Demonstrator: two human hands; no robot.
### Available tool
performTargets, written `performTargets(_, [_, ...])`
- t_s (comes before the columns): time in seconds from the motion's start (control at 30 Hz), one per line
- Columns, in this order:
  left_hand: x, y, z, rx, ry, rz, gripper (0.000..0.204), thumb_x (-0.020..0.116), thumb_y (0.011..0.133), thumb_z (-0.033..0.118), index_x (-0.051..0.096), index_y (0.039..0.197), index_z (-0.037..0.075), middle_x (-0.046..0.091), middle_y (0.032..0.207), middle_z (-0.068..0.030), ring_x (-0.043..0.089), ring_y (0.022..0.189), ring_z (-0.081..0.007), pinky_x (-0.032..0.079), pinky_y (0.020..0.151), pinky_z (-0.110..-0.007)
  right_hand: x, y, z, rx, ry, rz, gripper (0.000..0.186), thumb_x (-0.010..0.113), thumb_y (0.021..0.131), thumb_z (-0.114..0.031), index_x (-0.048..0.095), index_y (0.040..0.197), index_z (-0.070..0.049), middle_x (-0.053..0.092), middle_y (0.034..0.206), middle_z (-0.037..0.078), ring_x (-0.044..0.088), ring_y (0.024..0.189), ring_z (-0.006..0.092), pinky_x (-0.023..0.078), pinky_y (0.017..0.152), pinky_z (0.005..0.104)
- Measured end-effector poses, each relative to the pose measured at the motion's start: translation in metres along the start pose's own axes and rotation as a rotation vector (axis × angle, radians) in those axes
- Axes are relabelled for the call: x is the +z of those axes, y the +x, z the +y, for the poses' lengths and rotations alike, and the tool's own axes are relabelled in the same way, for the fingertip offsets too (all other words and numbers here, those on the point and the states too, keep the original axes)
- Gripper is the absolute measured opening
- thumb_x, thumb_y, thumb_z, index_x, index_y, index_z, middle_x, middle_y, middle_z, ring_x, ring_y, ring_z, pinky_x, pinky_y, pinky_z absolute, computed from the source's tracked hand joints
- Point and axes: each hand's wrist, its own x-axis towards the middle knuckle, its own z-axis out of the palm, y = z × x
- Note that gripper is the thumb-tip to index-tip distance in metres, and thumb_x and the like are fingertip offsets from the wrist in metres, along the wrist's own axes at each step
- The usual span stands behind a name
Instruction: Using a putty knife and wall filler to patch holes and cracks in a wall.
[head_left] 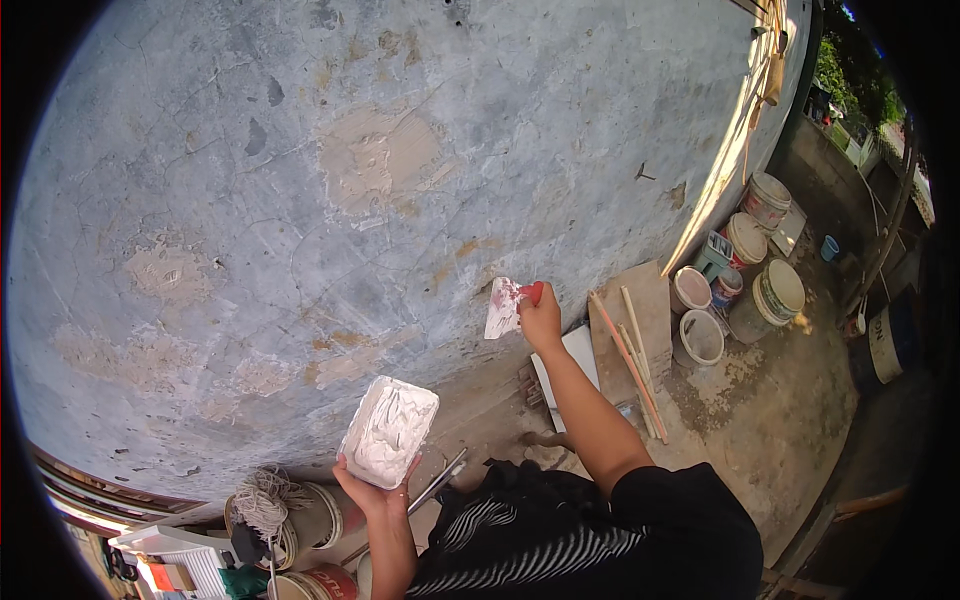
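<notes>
My left hand (375, 492) is closed round the lower end of a white rectangular tray (352, 440), which is smeared with whitish putty (393, 425). Further up and to the right, my right hand (540, 318) grips the red handle of a putty knife (501, 308). Its wide blade is coated with white and reddish filler and lies close to or against the wall; I cannot tell whether it touches. The blue-grey wall (250, 250) is cracked and worn. A large beige filler patch (380, 160) shows high on it, with a smaller patch (170, 272) to the left.
Several paint buckets (745, 238) stand along the wall base at right. A brown board (640, 310) with thin poles (640, 370) leans there. At lower left, a mop head (268, 500) rests over a bucket (318, 518). A dark barrel (888, 340) stands far right.
</notes>
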Motion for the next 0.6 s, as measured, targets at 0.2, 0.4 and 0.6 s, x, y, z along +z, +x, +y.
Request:
performTargets(0.2, [-0.003,0.002,0.004,0.007,-0.013,-0.001,0.072,0.037,0.087,0.058,0.042,0.148,0.019,0.049,0.148,-0.0105,0.053,0.128,-0.0408,0.048,0.086,-0.067,-0.004,-0.016,-0.004,-0.126,-0.252,-0.007,0.029,0.059,0.088,-0.010,0.048,0.113,-0.002,0.067,0.092,0.030,0.064,0.089,0.0497,0.051,0.075,0.0542])
performTargets(0.4, [0.001,0.003,0.006,0.003,0.016,0.024,0.072,0.035,0.088,0.058,0.041,0.148,0.019,0.049,0.148,-0.0098,0.053,0.129,-0.0406,0.048,0.087,-0.067,0.007,-0.010,-0.011,-0.190,-0.238,0.066,0.028,0.059,0.087,-0.009,0.047,0.111,-0.002,0.066,0.088,0.029,0.064,0.086,0.0501,0.051,0.073,0.0561])
performTargets(0.6, [0.002,0.004,0.006,0.005,0.015,-0.027,0.071,0.035,0.089,0.058,0.041,0.148,0.020,0.048,0.149,-0.0097,0.052,0.129,-0.0409,0.046,0.089,-0.068,0.001,-0.010,-0.011,-0.260,-0.304,0.041,0.028,0.058,0.087,-0.010,0.046,0.111,-0.002,0.065,0.083,0.029,0.064,0.081,0.0499,0.050,0.070,0.0572])
